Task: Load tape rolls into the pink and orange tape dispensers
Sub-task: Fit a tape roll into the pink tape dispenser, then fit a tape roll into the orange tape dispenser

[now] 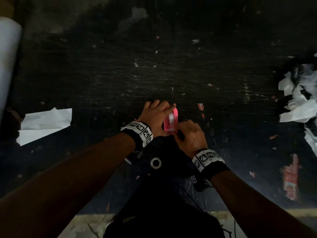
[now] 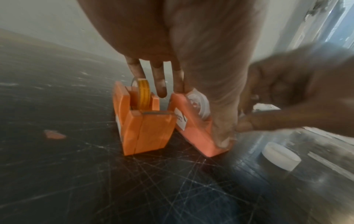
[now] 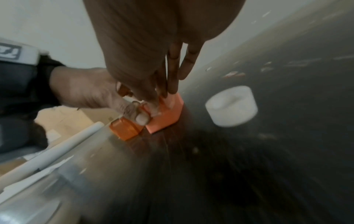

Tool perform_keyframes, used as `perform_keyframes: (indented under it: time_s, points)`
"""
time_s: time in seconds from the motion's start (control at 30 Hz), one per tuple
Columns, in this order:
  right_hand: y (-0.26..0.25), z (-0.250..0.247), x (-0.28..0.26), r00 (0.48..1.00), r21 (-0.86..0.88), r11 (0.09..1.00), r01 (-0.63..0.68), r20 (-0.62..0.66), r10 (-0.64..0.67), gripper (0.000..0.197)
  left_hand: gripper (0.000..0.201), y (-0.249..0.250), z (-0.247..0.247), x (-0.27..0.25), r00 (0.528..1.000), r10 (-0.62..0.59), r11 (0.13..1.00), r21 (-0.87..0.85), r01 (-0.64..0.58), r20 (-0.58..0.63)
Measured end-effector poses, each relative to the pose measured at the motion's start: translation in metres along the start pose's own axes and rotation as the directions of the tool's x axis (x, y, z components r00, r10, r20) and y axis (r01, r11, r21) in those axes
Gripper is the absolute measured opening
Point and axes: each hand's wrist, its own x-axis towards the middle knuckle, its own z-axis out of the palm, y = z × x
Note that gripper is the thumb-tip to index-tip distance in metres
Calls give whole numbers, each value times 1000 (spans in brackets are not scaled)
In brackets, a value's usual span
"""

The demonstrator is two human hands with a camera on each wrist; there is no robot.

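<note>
A person's two hands worked at a pink tape dispenser (image 1: 171, 122) standing on a scratched black surface (image 1: 154, 74), just in front of the body. The left hand (image 1: 157, 115) held the dispenser from its left side, thumb curled along the near face and fingers (image 2: 179, 78) reaching over the top edge, slightly spread. A white tape roll (image 2: 199, 104) sat in the dispenser's slot. The right hand (image 1: 192, 136) met the dispenser at its near, lower end, its thumb and forefinger pressed together there as if pinching; what lay between them could not be made out.

Just beside the pink dispenser, on its left and touching or nearly touching it, stood the orange tape dispenser (image 2: 141, 121), upright, with a yellow tape roll (image 2: 144, 94) seated in it. One left fingertip rested near that roll.

A short white cylinder (image 3: 231, 106) stood on the surface near the pink dispenser, on its right. Sheets of white paper (image 1: 46, 124) lay well apart to the left, crumpled white scraps (image 1: 298, 103) at the far right edge, and a red printed wrapper (image 1: 290, 177) at the near right. Both wrists wore black bands with square black-and-white markers.
</note>
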Motion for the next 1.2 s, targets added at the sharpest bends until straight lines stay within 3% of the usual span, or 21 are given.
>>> perform_keyframes:
  time_s: [0.1, 0.5, 0.6, 0.77, 0.83, 0.93, 1.03, 1.13, 1.2]
  points:
    - [-2, -4, 12, 994, 27, 996, -89, 64, 87, 26, 114, 0, 1, -1, 1000, 1, 1000, -14, -2, -16]
    - [-2, -10, 16, 983, 87, 989, -124, 145, 110, 25, 116, -5, -4, -10, 999, 3, 994, -112, -8, -47]
    - [-1, -11, 19, 981, 79, 990, -116, 166, 101, 28, 122, -21, -14, -19, 995, -82, 981, -179, 70, -63]
    - [-1, -11, 18, 984, 85, 990, -111, 152, 97, 29, 133, -56, -9, -39, 988, -141, 961, -229, 152, 63]
    - [0, -10, 19, 979, 82, 989, -126, 172, 111, 24, 125, -60, 0, -43, 989, -126, 948, -283, 143, 79]
    - [0, -10, 19, 968, 73, 985, -158, 208, 140, 22, 107, -56, 10, -44, 990, -139, 919, -371, 131, 5]
    - [-3, -14, 20, 958, 66, 978, -196, 227, 177, 28, 101, -52, 15, -46, 988, -152, 896, -426, 128, -24]
    - [-12, -26, 22, 973, 134, 968, -213, 117, 198, 40, 100, -51, 9, -57, 983, -171, 865, -488, 121, -59]
    - [-25, -32, 29, 970, 333, 913, -238, 37, 239, 41, 98, -48, -1, -68, 977, -181, 845, -525, 98, -110]
